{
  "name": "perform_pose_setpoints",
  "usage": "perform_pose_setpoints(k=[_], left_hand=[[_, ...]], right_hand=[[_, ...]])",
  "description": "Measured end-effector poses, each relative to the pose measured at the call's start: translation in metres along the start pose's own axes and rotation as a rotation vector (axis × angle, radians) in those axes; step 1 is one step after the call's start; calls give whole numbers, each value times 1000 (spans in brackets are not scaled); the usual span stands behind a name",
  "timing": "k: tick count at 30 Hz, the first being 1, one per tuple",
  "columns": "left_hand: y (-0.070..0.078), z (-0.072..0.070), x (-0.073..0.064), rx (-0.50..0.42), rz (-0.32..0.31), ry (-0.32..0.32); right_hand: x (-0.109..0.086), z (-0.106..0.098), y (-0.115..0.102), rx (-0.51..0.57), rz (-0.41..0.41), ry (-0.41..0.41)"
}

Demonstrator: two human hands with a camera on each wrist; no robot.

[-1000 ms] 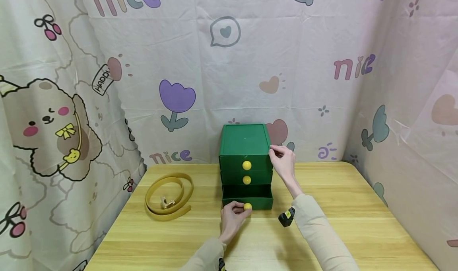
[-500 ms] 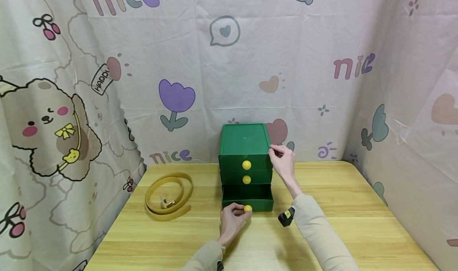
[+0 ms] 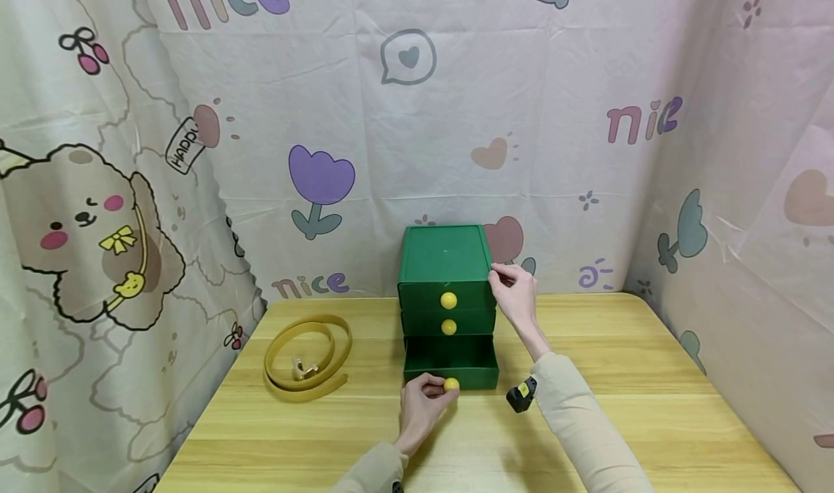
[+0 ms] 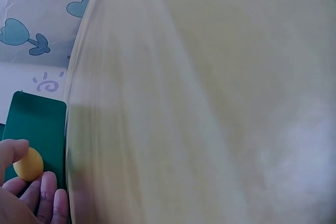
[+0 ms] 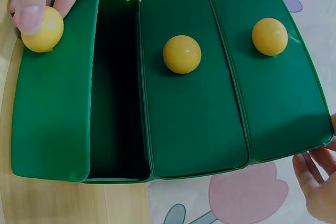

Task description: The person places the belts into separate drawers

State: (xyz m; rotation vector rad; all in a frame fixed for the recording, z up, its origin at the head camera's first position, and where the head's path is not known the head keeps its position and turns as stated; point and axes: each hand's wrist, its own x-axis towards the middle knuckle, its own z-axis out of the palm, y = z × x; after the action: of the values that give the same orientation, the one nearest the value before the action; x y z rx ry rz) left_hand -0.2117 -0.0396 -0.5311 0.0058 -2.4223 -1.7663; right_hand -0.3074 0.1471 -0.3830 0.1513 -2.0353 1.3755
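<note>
Green drawer cabinet (image 3: 446,254) stands at twelve o'clock on the table (image 3: 677,406), bottom drawer (image 3: 478,378) jutting toward six, while I watch the right hand (image 3: 517,290) pinching its two-o'clock corner and the left hand (image 3: 420,406) pinching the drawer's yellow knob (image 3: 452,384).

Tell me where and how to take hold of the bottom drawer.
The bottom drawer is probably best held by its round yellow knob, pinched from the front, as the left hand does: the knob juts out from its flat front.
</note>
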Motion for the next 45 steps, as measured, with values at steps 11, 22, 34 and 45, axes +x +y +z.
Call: perform_pose_setpoints(k=[11, 22, 34, 45], left_hand=[[-2, -2, -5, -44, -3, -10], [2, -6, -12, -10, -1, -36], [0, -8, -18, -13, 14, -49], [-1, -6, -22, -28, 10, -42]], right_hand=[[0, 0, -1, 4, 3, -1], [0, 0, 0, -16, 5, -6], [0, 1, 1, -17, -2, 2], [0, 1, 0, -26, -15, 6]])
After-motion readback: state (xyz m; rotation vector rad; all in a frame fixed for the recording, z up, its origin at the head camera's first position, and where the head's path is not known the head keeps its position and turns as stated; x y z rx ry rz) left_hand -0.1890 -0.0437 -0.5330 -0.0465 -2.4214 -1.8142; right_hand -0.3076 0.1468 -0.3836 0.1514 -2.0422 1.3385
